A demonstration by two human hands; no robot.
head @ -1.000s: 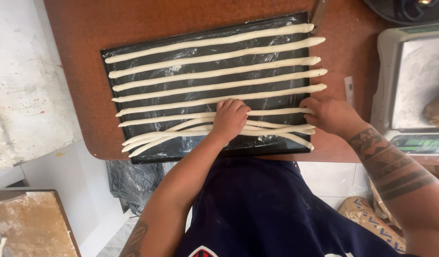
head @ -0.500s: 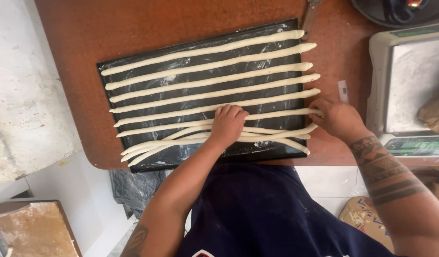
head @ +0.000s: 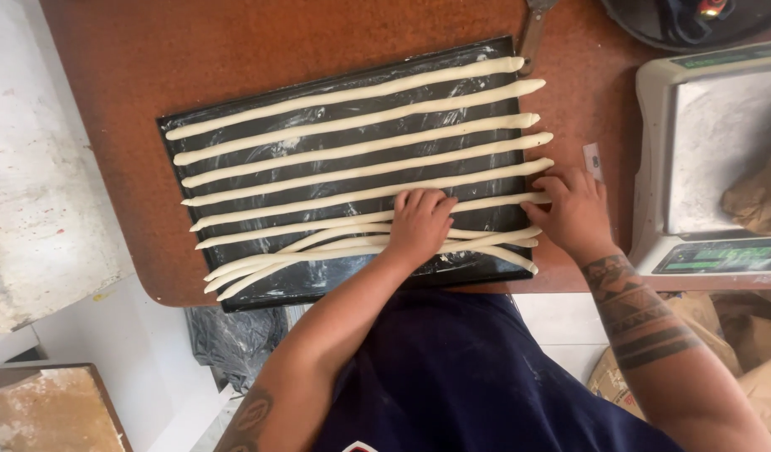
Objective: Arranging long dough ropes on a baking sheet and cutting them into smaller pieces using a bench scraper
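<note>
While the head camera looks straight down, a dark baking tray (head: 235, 134) lies on a reddish-brown table (head: 235, 42), and long thin ropes of pale dough run across it from left to right. Five ropes (head: 352, 125) at the far side lie straight, parallel and apart, with a sixth just nearer. The ropes closest to the person (head: 318, 251) are bunched and cross one another (their left ends fan out near the tray's front corner). The left hand (head: 419, 222) lies palm down on these near ropes about the middle of the tray, fingers curled and pressing on the dough; whether it pinches a rope cannot be told. The right hand (head: 573, 209) rests at the tray's right edge, fingertips bent down onto the end of the sixth rope, knuckles raised, touching rather than clearly grasping it. A tattooed forearm leads back from that hand. Just right of the tray stands a pale weighing scale (head: 653, 167) with a steel platform, and a crumpled brown paper bag (head: 758, 201) sits on it.
</note>
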